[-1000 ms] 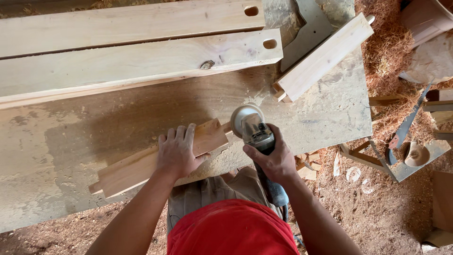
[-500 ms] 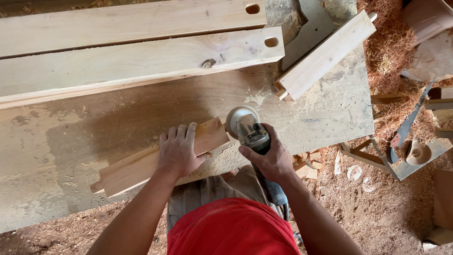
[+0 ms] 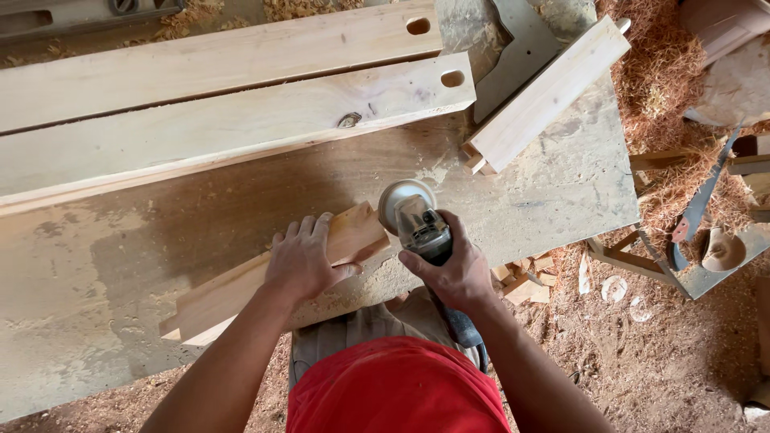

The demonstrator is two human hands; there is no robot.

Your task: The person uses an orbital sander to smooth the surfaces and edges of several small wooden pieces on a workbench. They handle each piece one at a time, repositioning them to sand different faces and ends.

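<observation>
Grinder disc (image 3: 405,202) has crept up and left along the end of the wood block (image 3: 273,277): 1.0 s ago it sat just off the block's right end corner, now it overlaps the top corner of that end. Right hand (image 3: 449,269) followed it, shifting slightly left and forward with the angle grinder (image 3: 425,232). Left hand (image 3: 303,258) slid a touch forward on the block, fingertips now nearer its far edge. Block itself barely shifted on the workbench (image 3: 144,256).

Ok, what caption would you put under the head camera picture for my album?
Left hand steadies a wooden block on the workbench while the right hand holds a grinder against its end.
</observation>
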